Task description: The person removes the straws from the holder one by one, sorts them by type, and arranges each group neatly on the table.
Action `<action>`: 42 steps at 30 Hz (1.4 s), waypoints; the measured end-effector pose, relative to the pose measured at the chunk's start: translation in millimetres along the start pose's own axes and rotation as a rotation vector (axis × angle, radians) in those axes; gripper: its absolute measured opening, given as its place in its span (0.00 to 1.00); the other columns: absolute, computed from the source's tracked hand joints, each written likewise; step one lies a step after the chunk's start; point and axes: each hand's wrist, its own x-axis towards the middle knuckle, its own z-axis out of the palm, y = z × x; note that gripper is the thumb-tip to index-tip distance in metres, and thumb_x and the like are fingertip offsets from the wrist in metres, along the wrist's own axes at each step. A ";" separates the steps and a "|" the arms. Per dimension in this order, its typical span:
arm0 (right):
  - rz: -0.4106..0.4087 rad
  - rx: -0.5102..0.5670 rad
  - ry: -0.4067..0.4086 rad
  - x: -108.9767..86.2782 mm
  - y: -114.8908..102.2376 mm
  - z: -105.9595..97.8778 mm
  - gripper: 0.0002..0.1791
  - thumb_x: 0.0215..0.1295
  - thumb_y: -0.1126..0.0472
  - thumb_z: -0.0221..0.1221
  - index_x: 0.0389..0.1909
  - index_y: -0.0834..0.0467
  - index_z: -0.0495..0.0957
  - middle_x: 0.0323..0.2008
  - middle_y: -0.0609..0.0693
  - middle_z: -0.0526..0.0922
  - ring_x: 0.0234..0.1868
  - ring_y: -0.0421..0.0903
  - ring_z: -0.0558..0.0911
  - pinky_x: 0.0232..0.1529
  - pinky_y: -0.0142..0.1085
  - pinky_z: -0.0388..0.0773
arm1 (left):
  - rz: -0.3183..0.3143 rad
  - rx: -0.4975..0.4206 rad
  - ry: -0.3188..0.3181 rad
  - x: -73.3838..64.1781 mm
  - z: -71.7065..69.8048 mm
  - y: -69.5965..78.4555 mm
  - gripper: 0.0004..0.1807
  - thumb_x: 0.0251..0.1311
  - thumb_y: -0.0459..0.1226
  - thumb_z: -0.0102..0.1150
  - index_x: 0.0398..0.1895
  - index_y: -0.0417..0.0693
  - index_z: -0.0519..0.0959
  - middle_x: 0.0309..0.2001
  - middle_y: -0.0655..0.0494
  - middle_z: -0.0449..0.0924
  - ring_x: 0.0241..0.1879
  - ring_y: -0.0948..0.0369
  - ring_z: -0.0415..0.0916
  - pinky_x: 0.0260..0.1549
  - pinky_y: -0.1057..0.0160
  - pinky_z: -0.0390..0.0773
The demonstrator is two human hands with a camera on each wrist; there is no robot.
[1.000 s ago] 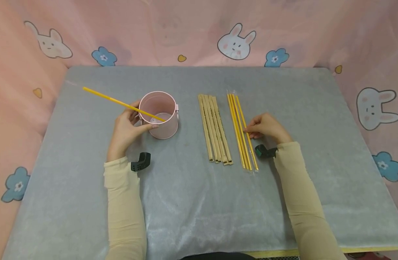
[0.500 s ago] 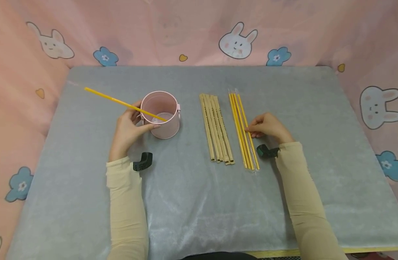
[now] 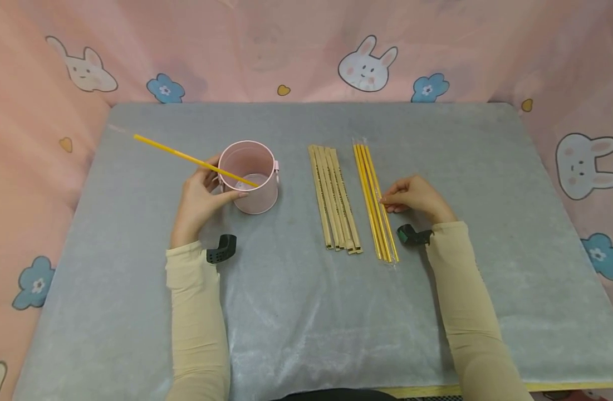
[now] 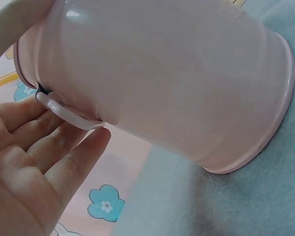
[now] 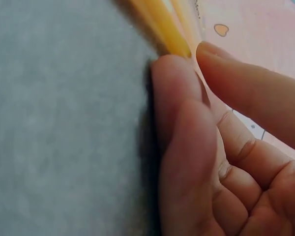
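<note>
My left hand [image 3: 198,200] grips a pink metal bucket [image 3: 256,200], thumb along the front rim and fingers at the left side by its handle [image 4: 71,115]. A yellow straw [image 3: 178,153] in a clear wrapper leans over the bucket's rim, its lower end inside and its upper end pointing left. On the table, several yellow straws [image 3: 372,200] in clear wrappers lie side by side. At their right edge, my right hand [image 3: 413,197] pinches the outermost straw between thumb and fingertips; the right wrist view shows yellow straw [image 5: 169,34] running into this pinch.
Several slim tan paper sleeves [image 3: 333,200] with dark print lie between the bucket and the yellow straws. A grey cloth [image 3: 286,312] covers the table. A pink curtain [image 3: 226,50] with rabbits and flowers surrounds its back and sides.
The rightmost yellow straw has shifted slightly left, closer to the others, with my right hand at it. My left hand and the bucket keep their pose; the whole head view has drifted slightly.
</note>
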 end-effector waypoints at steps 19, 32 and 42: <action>-0.084 0.043 0.119 -9.3 -15.1 2.1 0.15 0.62 0.62 0.62 0.42 0.71 0.78 0.31 0.56 0.85 0.31 0.48 0.83 0.35 0.38 0.81 | 0.012 -0.039 -0.007 0.4 0.2 2.3 0.43 0.43 0.29 0.74 0.66 0.40 0.66 0.61 0.45 0.70 0.60 0.54 0.68 0.60 0.63 0.68; -0.127 0.066 0.180 -17.3 -50.6 16.0 0.21 0.60 0.58 0.64 0.48 0.68 0.77 0.36 0.52 0.85 0.38 0.50 0.83 0.47 0.46 0.77 | 0.015 -0.041 -0.001 2.2 0.6 2.1 0.43 0.42 0.28 0.74 0.65 0.39 0.66 0.61 0.45 0.69 0.59 0.53 0.69 0.60 0.63 0.68; -0.223 0.125 0.210 -21.6 -69.0 29.2 0.19 0.59 0.59 0.65 0.47 0.68 0.77 0.35 0.49 0.84 0.39 0.50 0.83 0.46 0.42 0.79 | -0.007 -0.048 0.012 1.2 -0.1 3.0 0.42 0.42 0.28 0.74 0.65 0.40 0.67 0.60 0.44 0.70 0.60 0.54 0.68 0.60 0.61 0.67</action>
